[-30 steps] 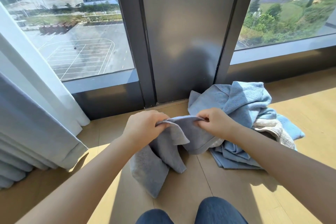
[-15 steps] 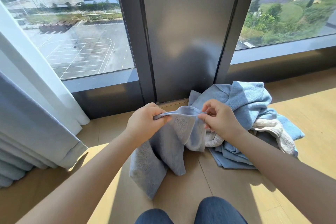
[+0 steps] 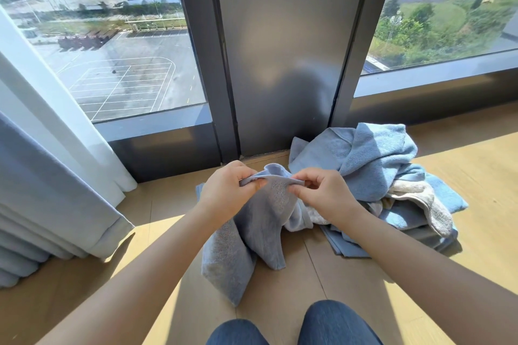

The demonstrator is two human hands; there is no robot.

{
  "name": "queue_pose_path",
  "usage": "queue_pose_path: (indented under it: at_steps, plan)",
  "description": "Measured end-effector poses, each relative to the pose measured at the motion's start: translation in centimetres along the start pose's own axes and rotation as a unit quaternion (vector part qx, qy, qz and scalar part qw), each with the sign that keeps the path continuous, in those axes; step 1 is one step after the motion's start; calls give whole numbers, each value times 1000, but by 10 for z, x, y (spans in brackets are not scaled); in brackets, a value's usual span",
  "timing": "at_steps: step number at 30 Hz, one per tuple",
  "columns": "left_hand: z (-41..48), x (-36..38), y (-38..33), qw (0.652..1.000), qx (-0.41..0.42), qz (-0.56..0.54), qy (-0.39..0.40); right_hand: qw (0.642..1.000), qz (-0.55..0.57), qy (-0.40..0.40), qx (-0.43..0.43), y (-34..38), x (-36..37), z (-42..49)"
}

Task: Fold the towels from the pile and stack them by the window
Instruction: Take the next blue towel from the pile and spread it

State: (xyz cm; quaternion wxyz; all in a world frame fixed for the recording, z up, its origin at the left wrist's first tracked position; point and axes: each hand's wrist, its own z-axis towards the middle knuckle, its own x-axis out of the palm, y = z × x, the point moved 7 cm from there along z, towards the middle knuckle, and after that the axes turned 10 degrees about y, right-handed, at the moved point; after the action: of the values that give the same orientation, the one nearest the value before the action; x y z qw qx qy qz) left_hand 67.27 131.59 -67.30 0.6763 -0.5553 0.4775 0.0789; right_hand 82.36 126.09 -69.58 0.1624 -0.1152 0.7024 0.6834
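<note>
Two hands work one towel at the window: our left hand (image 3: 228,194) and right hand (image 3: 326,196) each pinch the top hem of a grey-blue towel (image 3: 260,230), fingers closed on the cloth and close together, with only a short span of edge between them. The rest of the towel hangs bunched and twisted down to the wooden floor (image 3: 476,176), its lower end crumpled just ahead of our knees (image 3: 288,328). We judge the step in hand to be finding the corners, and to do it well we should slide the pinches apart along the hem until each reaches a corner, lift so the cloth hangs free of the floor, and shake out the twist before bringing any edges together. Just right of the held towel lies the pile (image 3: 378,173), light blue towels with a beige one (image 3: 420,199) tangled among them, heaped against the foot of the dark window frame (image 3: 280,64). No folded stack shows by the window (image 3: 112,50) yet, so we judge the task barely begun. The pile touches or nearly touches the held towel on the right, which may snag it as we spread. A grey curtain (image 3: 42,190) pools at the near left, well apart from the hands, leaving bare floor under the left pane for a stack.
</note>
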Motion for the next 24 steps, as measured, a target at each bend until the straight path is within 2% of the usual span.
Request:
queue_pose_path:
  at_steps: [10, 18, 24]
  plan:
    - [-5, 1, 17, 997, -60, -48, 18, 997, 49, -47, -25, 10, -11, 1]
    - [-10, 5, 14, 997, -51, -64, 10, 996, -66, -40, -48, 14, -3, 0]
    - [-12, 5, 12, 998, -42, -45, 6, 982, -154, -47, -99, 14, -1, -1]
